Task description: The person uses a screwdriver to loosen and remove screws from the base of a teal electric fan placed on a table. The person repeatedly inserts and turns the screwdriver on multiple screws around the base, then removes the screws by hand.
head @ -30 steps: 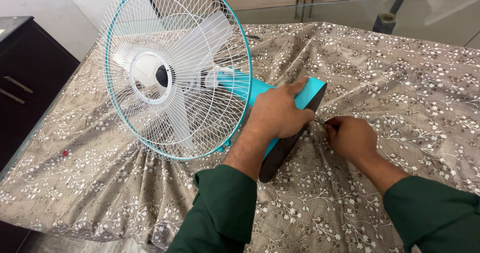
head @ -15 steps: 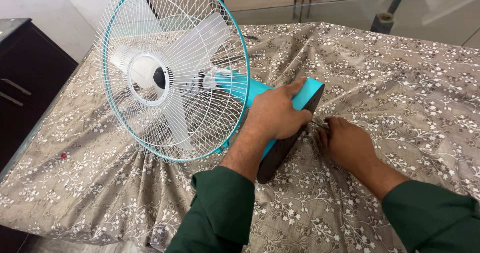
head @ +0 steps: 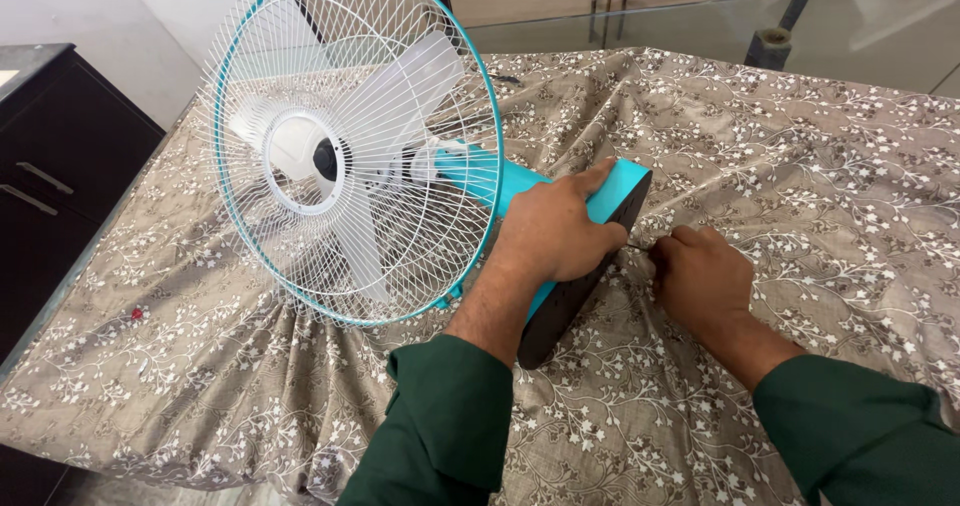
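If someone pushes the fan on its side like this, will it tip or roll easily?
Probably it rocks: the fan lies on its round wire cage and base edge. It looks top-heavy, so the left hand steadying the base likely matters. The loose cloth may slide under it.

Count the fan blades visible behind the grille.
3 translucent white fan blades: one points up-right, one down, one left, all inside the white wire grille; the hub may hide more.

Teal-and-white fan; taupe cloth with white floral sprigs; green sleeves.

Dark cabinet (perhaps drawers), glass tabletop
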